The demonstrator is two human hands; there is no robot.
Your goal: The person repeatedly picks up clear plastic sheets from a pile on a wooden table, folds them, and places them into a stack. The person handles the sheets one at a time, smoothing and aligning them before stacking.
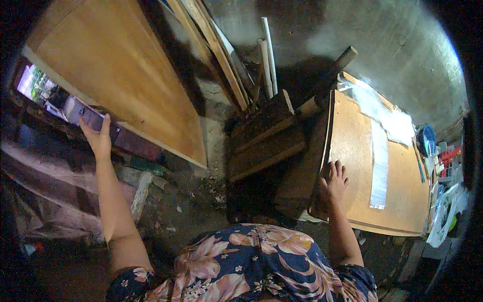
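My left hand (97, 137) is raised at the left, thumb and fingers apart. Its fingertips come up to the lower edge of a large tan wooden panel (124, 79) that leans upright; whether they touch it is unclear. My right hand (336, 181) lies on the near left edge of a light wooden board (351, 132), its fingers slightly bent. On that board lie a long strip of clear plastic (378, 166) and a bright white sheet (400, 126).
Wooden planks (211, 49) and white pipes (268, 60) lean against the grey wall (369, 30). Dark timber pieces (268, 139) stack between panel and board. Blue round item (426, 139) and plastic bag (443, 219) sit far right. A draped cloth (56, 192) hangs left.
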